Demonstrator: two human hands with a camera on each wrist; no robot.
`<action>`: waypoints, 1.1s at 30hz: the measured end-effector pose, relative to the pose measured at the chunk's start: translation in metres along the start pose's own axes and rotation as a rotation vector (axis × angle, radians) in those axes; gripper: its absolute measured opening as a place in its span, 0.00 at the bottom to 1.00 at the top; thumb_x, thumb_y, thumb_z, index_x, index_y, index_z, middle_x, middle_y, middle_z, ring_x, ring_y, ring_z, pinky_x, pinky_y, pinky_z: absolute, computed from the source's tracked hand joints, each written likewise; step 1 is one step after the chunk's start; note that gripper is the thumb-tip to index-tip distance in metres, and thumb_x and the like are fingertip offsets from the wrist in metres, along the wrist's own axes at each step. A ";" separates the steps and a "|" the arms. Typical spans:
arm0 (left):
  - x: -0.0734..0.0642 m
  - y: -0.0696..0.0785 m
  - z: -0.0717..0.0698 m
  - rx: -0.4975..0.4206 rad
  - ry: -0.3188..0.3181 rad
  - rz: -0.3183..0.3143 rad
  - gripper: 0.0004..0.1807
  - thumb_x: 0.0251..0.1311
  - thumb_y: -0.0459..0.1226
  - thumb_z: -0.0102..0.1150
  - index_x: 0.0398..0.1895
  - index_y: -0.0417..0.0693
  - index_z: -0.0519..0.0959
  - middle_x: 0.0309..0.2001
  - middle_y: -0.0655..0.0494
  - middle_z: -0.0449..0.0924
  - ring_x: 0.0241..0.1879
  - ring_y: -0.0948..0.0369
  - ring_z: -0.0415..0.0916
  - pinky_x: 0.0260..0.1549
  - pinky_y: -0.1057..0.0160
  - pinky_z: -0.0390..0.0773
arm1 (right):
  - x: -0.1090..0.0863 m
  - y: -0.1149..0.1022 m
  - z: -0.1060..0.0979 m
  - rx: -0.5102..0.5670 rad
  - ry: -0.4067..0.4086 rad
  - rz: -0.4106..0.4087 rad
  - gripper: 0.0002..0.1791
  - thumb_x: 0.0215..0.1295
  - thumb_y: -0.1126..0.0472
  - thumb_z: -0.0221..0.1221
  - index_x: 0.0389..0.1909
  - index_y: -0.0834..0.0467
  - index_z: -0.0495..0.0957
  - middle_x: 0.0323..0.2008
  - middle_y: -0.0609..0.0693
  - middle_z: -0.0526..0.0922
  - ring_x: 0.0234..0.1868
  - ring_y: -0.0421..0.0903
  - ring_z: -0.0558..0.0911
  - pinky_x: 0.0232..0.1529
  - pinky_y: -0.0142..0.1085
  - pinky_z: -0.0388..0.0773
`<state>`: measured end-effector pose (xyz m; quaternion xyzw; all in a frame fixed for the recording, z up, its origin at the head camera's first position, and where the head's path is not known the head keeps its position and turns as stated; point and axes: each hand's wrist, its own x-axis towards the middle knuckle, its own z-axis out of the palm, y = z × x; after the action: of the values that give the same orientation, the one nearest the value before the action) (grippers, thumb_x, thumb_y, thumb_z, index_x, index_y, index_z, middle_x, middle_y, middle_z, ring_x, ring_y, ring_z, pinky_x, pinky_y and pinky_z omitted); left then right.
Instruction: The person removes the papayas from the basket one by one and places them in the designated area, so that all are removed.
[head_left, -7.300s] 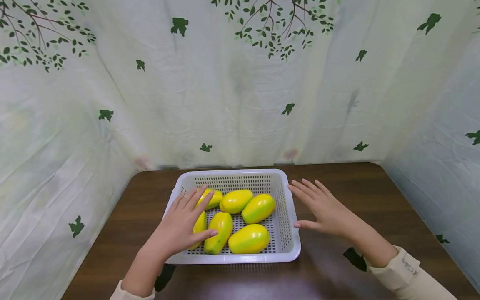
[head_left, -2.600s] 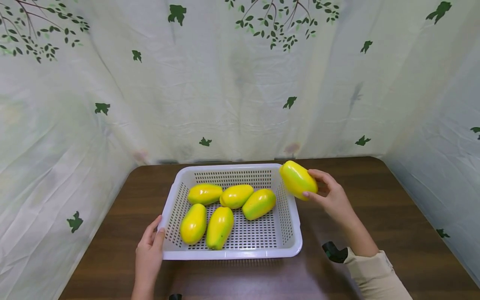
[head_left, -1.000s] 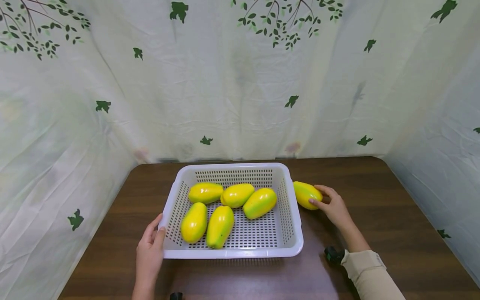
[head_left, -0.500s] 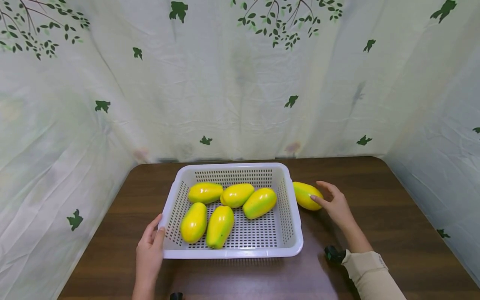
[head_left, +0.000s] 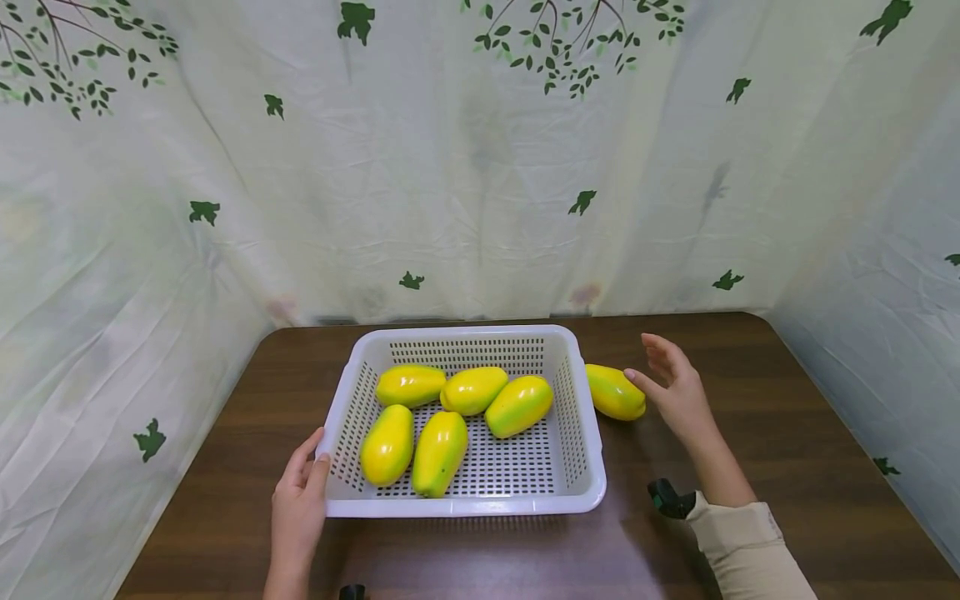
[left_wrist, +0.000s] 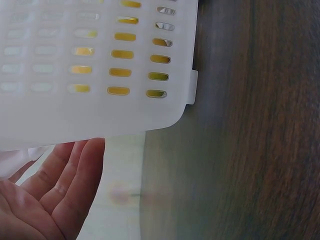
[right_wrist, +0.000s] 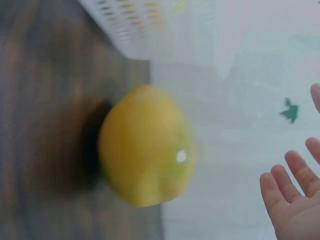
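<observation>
A white perforated plastic basket (head_left: 465, 506) holds several yellow-green papayas (head_left: 439, 454), which lie apart or side by side on its floor. My left hand (head_left: 297, 500) grips the basket's left rim, thumb on top and fingers on the outer side; the left wrist view shows those fingers (left_wrist: 82, 185) at the edge of the basket wall. Another papaya (head_left: 615, 392) lies on the table just right of the basket, also large in the right wrist view. Over its right end my right hand (head_left: 678, 392) is raised with fingers parted, holding nothing. The right wrist view shows its fingers (right_wrist: 300, 172) apart from the papaya.
A dark brown wooden table (head_left: 750, 417) carries everything. Behind and at both sides hangs a pale curtain (head_left: 480, 167) with leaf prints. A black strap piece (head_left: 670, 499) sits by the right cuff (head_left: 742, 533).
One papaya from the basket's front right was lifted out and set on the table to the right. My right hand has let go and risen; my left hand moved onto the left rim.
</observation>
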<state>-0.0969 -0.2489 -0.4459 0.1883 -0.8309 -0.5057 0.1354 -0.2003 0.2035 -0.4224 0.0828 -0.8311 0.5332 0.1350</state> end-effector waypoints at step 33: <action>0.001 0.002 -0.001 0.005 -0.003 -0.052 0.23 0.66 0.49 0.39 0.63 0.59 0.65 0.44 0.45 0.77 0.40 0.53 0.73 0.33 0.65 0.74 | 0.029 -0.084 0.059 0.013 -0.151 -0.282 0.33 0.53 0.63 0.63 0.61 0.61 0.63 0.59 0.54 0.65 0.59 0.50 0.65 0.57 0.43 0.61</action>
<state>-0.0974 -0.2489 -0.4436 0.2093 -0.8272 -0.5073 0.1204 -0.2124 0.1153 -0.3640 0.2394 -0.8155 0.5065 0.1453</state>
